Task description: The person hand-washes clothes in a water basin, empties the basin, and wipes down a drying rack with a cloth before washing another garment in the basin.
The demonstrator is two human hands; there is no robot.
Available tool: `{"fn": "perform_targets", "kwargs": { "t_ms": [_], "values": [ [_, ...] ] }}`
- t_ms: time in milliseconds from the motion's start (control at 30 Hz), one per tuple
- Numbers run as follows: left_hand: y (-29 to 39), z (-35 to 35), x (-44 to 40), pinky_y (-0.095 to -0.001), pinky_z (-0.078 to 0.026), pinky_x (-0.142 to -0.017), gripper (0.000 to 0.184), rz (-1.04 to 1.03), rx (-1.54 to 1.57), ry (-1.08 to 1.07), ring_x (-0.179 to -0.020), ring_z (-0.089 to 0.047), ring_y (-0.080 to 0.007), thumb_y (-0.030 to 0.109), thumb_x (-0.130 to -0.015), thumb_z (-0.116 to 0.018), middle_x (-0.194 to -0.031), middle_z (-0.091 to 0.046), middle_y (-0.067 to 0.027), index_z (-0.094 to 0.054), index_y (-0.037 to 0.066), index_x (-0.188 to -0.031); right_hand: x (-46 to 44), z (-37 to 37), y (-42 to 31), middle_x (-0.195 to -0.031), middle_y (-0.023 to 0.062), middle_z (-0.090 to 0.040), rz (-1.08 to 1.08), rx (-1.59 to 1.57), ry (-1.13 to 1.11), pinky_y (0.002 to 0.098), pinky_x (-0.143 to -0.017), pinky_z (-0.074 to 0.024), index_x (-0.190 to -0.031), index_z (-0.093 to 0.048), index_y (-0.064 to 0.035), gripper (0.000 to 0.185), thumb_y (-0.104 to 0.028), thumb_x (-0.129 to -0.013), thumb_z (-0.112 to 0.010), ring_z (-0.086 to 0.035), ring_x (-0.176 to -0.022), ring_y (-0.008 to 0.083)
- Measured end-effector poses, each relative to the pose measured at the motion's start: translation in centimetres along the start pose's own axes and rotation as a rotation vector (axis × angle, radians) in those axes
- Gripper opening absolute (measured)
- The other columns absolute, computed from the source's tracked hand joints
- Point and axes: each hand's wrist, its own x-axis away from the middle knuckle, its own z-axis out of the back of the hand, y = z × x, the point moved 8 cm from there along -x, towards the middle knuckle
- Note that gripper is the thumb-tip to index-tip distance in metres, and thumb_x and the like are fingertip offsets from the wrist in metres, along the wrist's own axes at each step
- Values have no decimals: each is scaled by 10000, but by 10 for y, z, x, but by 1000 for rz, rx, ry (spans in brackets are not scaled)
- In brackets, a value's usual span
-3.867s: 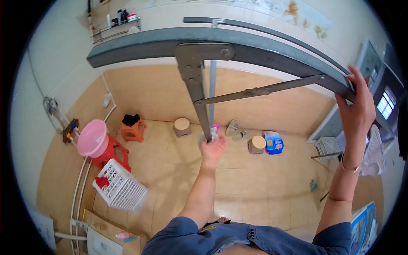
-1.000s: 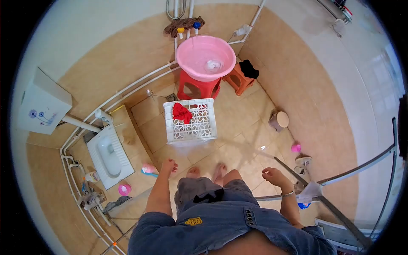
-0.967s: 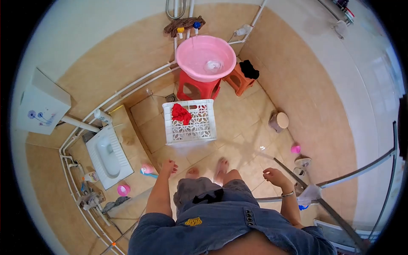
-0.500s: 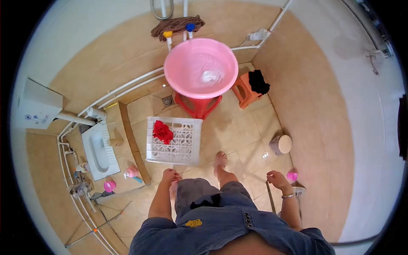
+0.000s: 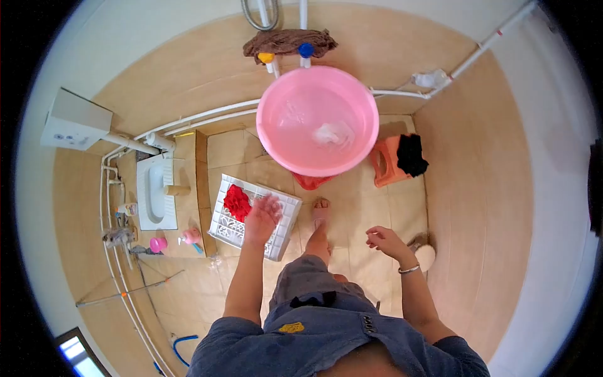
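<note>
My left hand (image 5: 260,220) is over a white plastic crate (image 5: 286,220), its fingers spread and slightly blurred, holding nothing. Beside it, a bunched red cloth (image 5: 237,202) lies on the crate's lattice top. My right hand (image 5: 386,242) hangs in the air to the right, empty, with the fingers loosely bent. Ahead of me a large pink basin (image 5: 289,141) holds water with a white cloth (image 5: 333,134) in it. A red stool (image 5: 312,181) shows beneath the basin, mostly hidden.
An orange stool (image 5: 384,164) bearing a black cloth (image 5: 412,155) stands right of the basin. A round-topped container (image 5: 425,257) sits behind my right hand. Taps with blue (image 5: 306,50) and yellow (image 5: 266,57) handles are on the wall. A raised squat toilet (image 5: 155,191) is at left.
I have moved forward toward the basin. My left hand has come up over the crate and opened out. The crate appears turned at an angle, with the red cloth still on it.
</note>
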Motion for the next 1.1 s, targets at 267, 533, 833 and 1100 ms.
{"fn": "perform_targets", "kwargs": {
  "t_ms": [267, 533, 833, 1100],
  "values": [
    [125, -62, -105, -435, -159, -977, 574, -590, 505, -172, -1192, -224, -253, 540, -822, -175, -1327, -230, -48, -254, 190, -1271, -142, -4, -115, -781, 47, -581, -13, 24, -266, 234, -581, -439, -953, -525, -34, 276, -269, -814, -482, -545, -667, 107],
    [158, -30, -172, -464, -150, -965, 624, -669, 551, -100, -1183, -233, -245, 622, -773, -163, -1282, -310, -36, -304, 236, -1243, -317, -39, -174, -878, 38, -555, -92, -179, -434, 256, -672, -434, -979, -528, -42, 276, -263, -822, -477, -517, -782, 110],
    [156, 10, -214, -452, -102, -985, 645, -758, 588, 160, -1220, -150, -271, 620, -773, -150, -1322, -221, -72, -253, 216, -1266, -475, -6, -123, -780, 83, -564, 34, -683, 16, 323, -663, -462, -856, -533, -47, 189, -217, -802, -473, -548, -702, 176],
    [152, 40, -245, -434, -96, -982, 630, -844, 705, 382, -1225, -137, -274, 597, -781, -159, -1341, -173, -68, -219, 220, -1282, -342, -178, -296, -933, 130, -558, 796, 43, -435, 324, -775, -410, -988, -508, 5, 302, -228, -813, -426, -531, -875, 246]
  ]
}}
